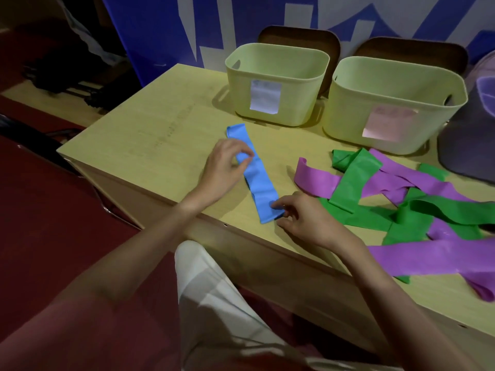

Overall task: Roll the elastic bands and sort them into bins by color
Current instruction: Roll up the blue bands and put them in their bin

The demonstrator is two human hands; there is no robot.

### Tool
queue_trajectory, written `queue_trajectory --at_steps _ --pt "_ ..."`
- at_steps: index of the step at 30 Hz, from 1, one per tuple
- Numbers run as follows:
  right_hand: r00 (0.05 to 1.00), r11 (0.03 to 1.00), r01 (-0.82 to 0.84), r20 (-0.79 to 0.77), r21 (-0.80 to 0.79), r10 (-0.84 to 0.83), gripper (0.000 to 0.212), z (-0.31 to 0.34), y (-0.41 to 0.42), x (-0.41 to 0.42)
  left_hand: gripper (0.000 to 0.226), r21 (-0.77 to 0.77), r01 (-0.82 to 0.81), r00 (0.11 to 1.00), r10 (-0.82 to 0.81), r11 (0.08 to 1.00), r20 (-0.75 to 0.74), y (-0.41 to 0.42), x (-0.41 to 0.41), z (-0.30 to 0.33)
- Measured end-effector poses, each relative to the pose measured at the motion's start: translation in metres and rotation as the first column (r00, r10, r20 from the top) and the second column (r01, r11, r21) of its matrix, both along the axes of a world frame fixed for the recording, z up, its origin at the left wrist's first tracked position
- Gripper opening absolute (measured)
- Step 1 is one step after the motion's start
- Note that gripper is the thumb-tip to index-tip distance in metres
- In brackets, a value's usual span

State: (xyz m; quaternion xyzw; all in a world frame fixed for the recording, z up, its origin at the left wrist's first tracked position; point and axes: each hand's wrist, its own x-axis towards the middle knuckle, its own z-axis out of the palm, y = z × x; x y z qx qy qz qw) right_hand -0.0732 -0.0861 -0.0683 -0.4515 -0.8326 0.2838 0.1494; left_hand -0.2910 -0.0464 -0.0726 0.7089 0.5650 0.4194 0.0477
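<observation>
blue band: lying flat and straight on the table, not rolled yet, near end right at the table's front edge
left hand: grip pinching the band's upper part, fingers curled on it
right hand: grip pinching the near end, looks like the roll is about to start there
bins: two pale green ones at the back, left bin and right bin, both look empty from here
pile: green bands and purple bands tangled together just right of the hands
risk 1: the band is stretchy, so a loose start probably springs open again
risk 2: near end sits so close to the edge it could slide off
risk 3: right hand could snag the pile
labels: a paper tag on each bin, white-ish and pink-ish, writing too blurry to read
backdrop: blue banner with big white shapes, can't make out any word
</observation>
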Motion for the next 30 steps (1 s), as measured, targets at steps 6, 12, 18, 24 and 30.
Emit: queue_trajectory --at_steps 6,12,18,24,30 --pt "0.999 0.994 -0.026 -0.040 0.108 0.030 0.032 -0.008 -0.005 0.005 0.010 -0.095 0.252 0.967 -0.247 0.963 0.062 -0.079 0.017 -0.023" --pt "0.998 0.991 0.015 -0.066 0.135 -0.006 0.029 -0.014 -0.010 0.006 0.015 -0.068 0.233 0.968 -0.238 0.970 -0.080 -0.086 0.026 -0.037" --pt "0.994 0.957 0.044 -0.104 0.285 -0.015 0.018 -0.017 -0.016 0.009 0.016 -0.072 0.186 0.977 -0.193 0.980 -0.096 -0.089 0.033 -0.034" --pt "0.983 0.960 -0.004 -0.176 0.282 0.055 0.006 -0.020 -0.014 0.010 0.021 -0.092 0.124 0.982 -0.136 0.988 -0.132 -0.092 0.034 -0.032" --pt "0.987 0.951 -0.007 -0.153 0.308 0.057 0.004 -0.025 -0.013 0.009 0.014 0.067 0.103 0.927 -0.071 0.992 -0.369 -0.093 0.034 -0.033"
